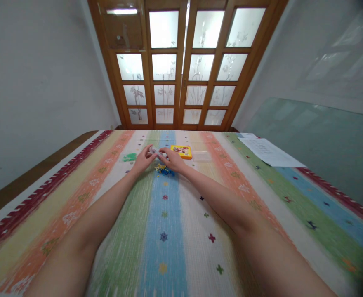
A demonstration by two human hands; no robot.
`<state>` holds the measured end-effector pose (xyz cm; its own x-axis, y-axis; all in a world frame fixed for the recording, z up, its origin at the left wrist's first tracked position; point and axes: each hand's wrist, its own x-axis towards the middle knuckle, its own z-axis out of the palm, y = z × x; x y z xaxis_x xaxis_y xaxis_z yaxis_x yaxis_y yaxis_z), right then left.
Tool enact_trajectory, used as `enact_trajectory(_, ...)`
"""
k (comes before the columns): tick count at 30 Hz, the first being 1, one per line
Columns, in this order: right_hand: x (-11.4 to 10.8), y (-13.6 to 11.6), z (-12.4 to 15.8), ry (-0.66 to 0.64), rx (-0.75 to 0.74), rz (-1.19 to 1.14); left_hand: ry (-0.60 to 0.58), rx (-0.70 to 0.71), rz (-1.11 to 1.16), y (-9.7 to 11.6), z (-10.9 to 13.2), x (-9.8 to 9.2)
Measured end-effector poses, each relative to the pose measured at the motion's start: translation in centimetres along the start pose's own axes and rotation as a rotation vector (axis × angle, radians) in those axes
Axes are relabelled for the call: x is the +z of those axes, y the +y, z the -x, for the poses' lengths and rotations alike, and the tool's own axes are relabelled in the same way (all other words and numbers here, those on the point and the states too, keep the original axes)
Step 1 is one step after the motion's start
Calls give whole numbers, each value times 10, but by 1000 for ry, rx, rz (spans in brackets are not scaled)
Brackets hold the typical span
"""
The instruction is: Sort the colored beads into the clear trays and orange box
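The left hand point(142, 159) and right hand point(174, 159) have fingers closed on a small clear plastic packet point(154, 151) (probably light, limp, slippery), so pinching its ends seems safest.

White papers point(269, 152) lie on striped cloth point(169, 231) before wooden doors point(181, 82).

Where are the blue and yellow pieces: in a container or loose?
Loose: the pieces lie heaped on the striped cloth, no rim around them, by the left hand and right hand, which grip a clear item.
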<state>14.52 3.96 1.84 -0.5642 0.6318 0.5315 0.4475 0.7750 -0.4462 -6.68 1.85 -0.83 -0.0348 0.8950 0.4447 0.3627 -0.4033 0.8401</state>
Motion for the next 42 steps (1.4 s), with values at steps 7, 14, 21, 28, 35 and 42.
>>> enact_trajectory(7, 0, -8, 32, 28, 122, 194, 87, -55, -138, 33, 10, 25)
enact_trajectory(14, 5, -21, 35, 14, 190, 311, 107, -6, -171, 43, 12, 28)
enact_trajectory(21, 8, -38, 34, -2, 242, 347, 87, 19, -118, 45, 11, 26)
enact_trajectory(28, -2, -37, 30, 52, 358, 370, 130, 8, -180, 50, 14, 33)
enact_trajectory(35, -13, -20, 33, 96, 267, 368, -43, 12, 172, 44, 9, 21)
enact_trajectory(42, -18, -7, 40, 201, 233, 248, -229, 33, 321, 51, 3, -2)
